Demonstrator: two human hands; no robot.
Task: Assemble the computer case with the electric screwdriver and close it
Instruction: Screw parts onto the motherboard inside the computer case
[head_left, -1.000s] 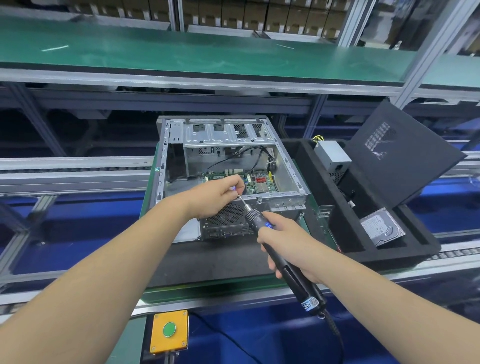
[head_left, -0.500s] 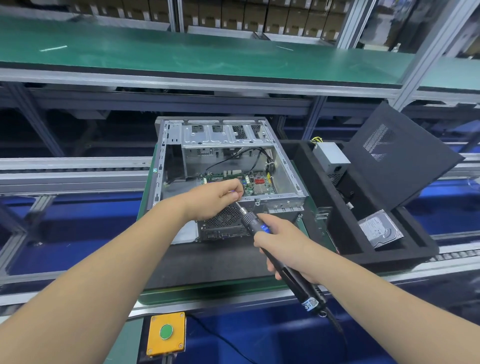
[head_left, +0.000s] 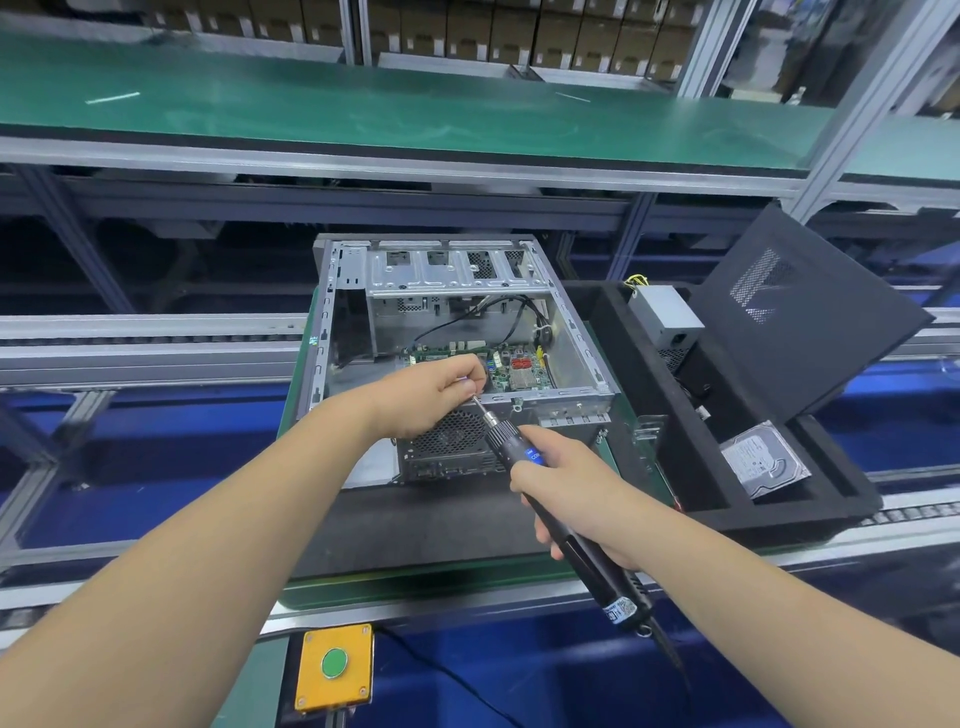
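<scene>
An open silver computer case (head_left: 582, 353) lies on its side on a green pallet, with its motherboard (head_left: 511, 364) showing inside. My right hand (head_left: 569, 493) grips the black electric screwdriver (head_left: 519, 452), whose bit points up and left at the case's near top rail. My left hand (head_left: 431, 397) pinches the tip of the bit; whatever lies between its fingers is hidden. The black side panel (head_left: 810, 317) leans upright at the right.
A black foam tray (head_left: 644, 415) right of the case holds a grey power supply (head_left: 667, 317) and a hard drive (head_left: 763, 462). A yellow box with a green button (head_left: 335, 665) sits at the near edge. Conveyor rails run left and right; a green shelf hangs above.
Both hands and the screwdriver stay at the same spot on the case's near rail; only the view has shifted slightly.
</scene>
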